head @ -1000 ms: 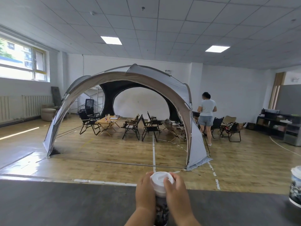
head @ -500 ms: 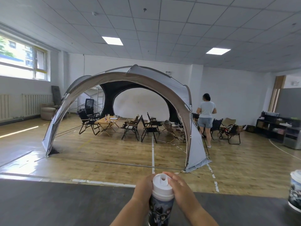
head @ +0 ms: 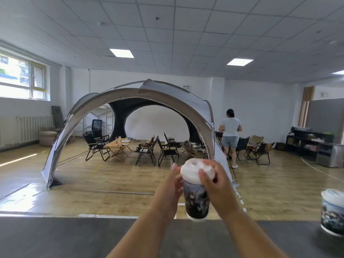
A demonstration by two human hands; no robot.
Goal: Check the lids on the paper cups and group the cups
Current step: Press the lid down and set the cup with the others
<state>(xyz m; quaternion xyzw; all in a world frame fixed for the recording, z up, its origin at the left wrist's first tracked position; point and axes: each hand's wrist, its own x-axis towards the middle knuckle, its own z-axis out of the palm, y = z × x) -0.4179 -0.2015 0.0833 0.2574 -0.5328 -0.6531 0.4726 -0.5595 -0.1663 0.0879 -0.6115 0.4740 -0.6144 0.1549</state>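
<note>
A dark printed paper cup (head: 197, 201) with a white lid (head: 193, 171) is held up in the air above the dark table (head: 55, 237), tilted slightly. My left hand (head: 170, 189) grips its left side. Over the lid's right edge curl the fingers of my right hand (head: 216, 185), pressing on it. A second cup (head: 333, 214) of the same print, with a clear-white lid, stands on the table at the far right edge of the view.
Beyond the table's far edge lies a wooden floor with a large arched tent (head: 130, 116), folding chairs and low tables. A person (head: 230, 135) stands with their back turned near the tent's right side. Shelving (head: 307, 144) lines the right wall.
Both hands have raised the cup higher and away from me, so its whole body now shows. The camera has tilted up and the right cup sits lower in view.
</note>
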